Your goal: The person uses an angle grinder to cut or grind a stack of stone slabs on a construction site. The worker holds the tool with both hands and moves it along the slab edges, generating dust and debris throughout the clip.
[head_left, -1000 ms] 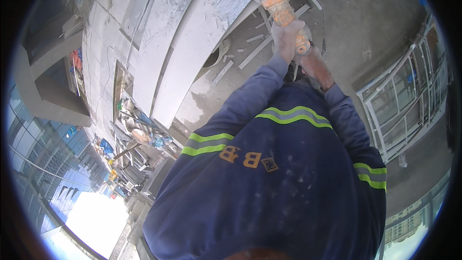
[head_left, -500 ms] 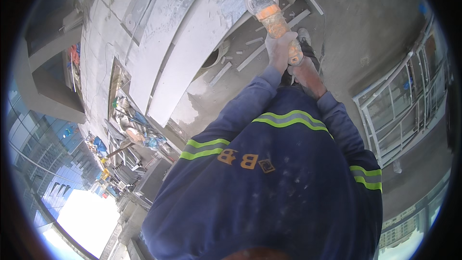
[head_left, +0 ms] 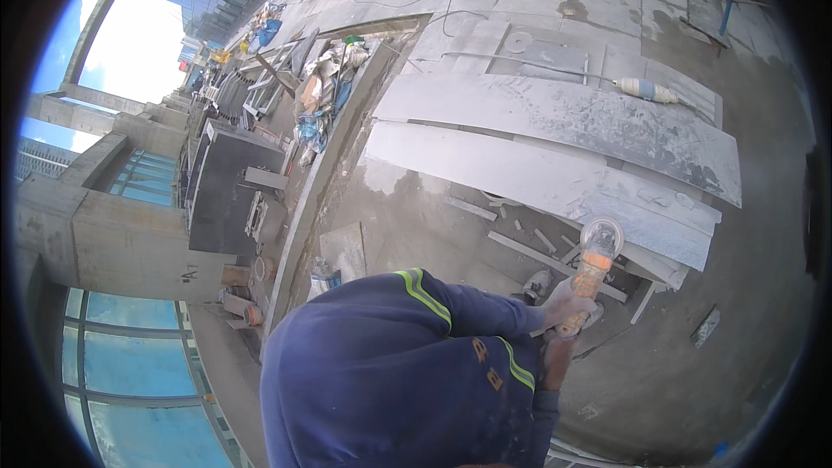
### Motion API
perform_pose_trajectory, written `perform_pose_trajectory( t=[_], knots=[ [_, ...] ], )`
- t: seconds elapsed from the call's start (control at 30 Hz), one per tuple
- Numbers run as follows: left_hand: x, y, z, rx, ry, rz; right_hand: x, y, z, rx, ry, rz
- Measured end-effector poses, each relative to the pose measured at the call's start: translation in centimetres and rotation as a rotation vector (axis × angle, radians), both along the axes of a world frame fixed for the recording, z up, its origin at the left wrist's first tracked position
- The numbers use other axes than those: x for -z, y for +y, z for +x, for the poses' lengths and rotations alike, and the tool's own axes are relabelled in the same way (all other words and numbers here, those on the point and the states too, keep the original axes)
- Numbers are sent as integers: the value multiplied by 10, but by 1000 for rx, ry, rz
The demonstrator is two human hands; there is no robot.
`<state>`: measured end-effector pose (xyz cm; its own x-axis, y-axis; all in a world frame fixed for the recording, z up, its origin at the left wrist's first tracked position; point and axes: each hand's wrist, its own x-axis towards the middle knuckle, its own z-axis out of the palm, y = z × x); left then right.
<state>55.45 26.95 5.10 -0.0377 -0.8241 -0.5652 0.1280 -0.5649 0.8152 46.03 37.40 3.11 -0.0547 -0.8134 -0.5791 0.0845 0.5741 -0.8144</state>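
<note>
An orange angle grinder (head_left: 591,270) with a round guarded disc (head_left: 602,234) points up toward the near edge of a long pale stone slab (head_left: 537,175). My left hand (head_left: 565,302), in a pale glove at the end of a blue sleeve, is shut around the grinder's body. Just below it, my right hand (head_left: 555,340) grips the rear of the tool, its forearm rising from the lower edge. My blue work shirt with yellow reflective stripes (head_left: 407,373) fills the lower middle. The disc sits close to the slab's edge; I cannot tell whether it touches.
A second grey slab (head_left: 563,113) lies beyond the first, with another power tool (head_left: 646,89) and its cable on it. Thin stone offcuts (head_left: 520,247) litter the concrete floor. A rubble pile (head_left: 321,95) and a dark panel (head_left: 227,182) stand left, by the drop past the floor's edge.
The view has swung round sharply; the slabs now lie across the upper middle. Both hands still hold the grinder, which now appears at the lower right.
</note>
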Motion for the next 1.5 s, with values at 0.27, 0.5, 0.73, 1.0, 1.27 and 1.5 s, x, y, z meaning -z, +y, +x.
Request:
perform_pose_trajectory(
  t=[0.27,0.5,0.73,1.0,1.27,1.5],
  knots=[
    [20,-28,-130,87,-51,-100,8,-21,-125,-34,45,151],
    [0,-78,-223,272,134,80,-37,-64,-192,196,168,269],
    [-20,-46,-121,58,145,128,-35,-45,-116,-38,237,222],
    [-21,-41,-70,-119,148,177,-62,-62,-84,-207,211,282],
    [-26,-83,-195,78,194,167,-61,-86,-186,31,222,296],
    [-13,-92,-247,113,225,129,-68,-92,-225,51,309,295]
  ],
)
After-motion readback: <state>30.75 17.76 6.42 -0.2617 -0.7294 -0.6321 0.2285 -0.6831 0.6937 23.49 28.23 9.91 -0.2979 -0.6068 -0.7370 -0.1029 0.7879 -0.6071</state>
